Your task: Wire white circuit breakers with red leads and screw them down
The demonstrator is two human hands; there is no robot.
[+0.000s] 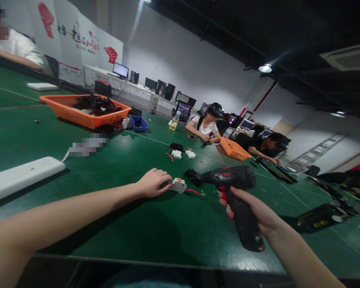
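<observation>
White module [179, 185] is being held at the desk [156, 236], near mid-view; its left end is being gripped by the bent fingers of the left hand [155, 182]. From its right end a red wire [193, 191] is being trailed across the green surface. Just to the right, a black power driver [238, 177] is being gripped by the right hand [260, 211], fingers being wrapped round the handle beside the red trigger (whether it is being pressed cannot be told). Its nose is being pointed left, toward the module.

Step, as judged: the module is being steadied while the driver is being held ready; no contact is being shown. By the next move, a firm hold and a lined-up tip are being called for, the wire being left clear.

Farther out, two loose white units [177, 154] are being seen beyond the module; dark parts are being held in an orange basket [78, 118] to the left.

Poorly seen: the driver's tip is being lost against a black block [193, 176], fitted or separate being impossible to tell. The module's left end is being covered by fingers. At the left edge, a co-worker [25, 50] is being cut off.
</observation>
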